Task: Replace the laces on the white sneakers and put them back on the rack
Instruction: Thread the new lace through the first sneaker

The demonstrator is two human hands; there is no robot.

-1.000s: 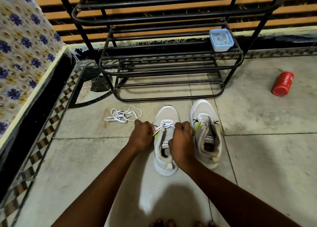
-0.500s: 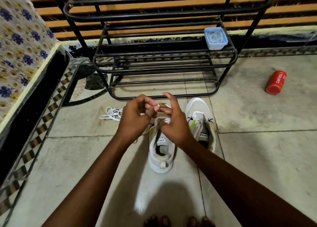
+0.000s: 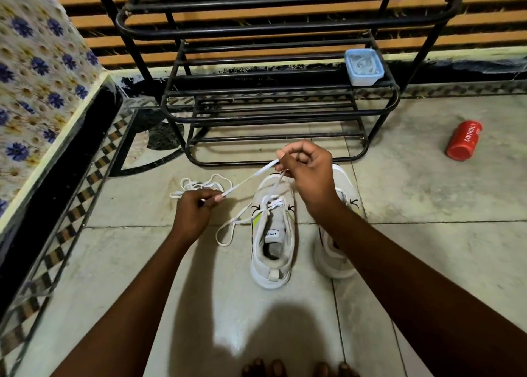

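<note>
Two white sneakers stand side by side on the floor, toes toward the black metal rack. The left sneaker has a white lace threaded through its front eyelets. My right hand pinches the lace above the toe. My left hand pinches the lace's end out to the left, so a stretch runs taut between both hands. A slack loop of the lace lies on the floor beside the shoe. The right sneaker is largely hidden behind my right forearm. A loose white lace lies bunched on the floor beyond my left hand.
A pale blue lidded box sits on the rack's middle shelf at the right. A red bottle lies on the tiles to the right. A bed with a floral cover borders the left side. My toes show at the bottom edge.
My hands have lifted off the left sneaker and drawn apart, the left going left and the right going up, pulling the lace out into a taut line.
</note>
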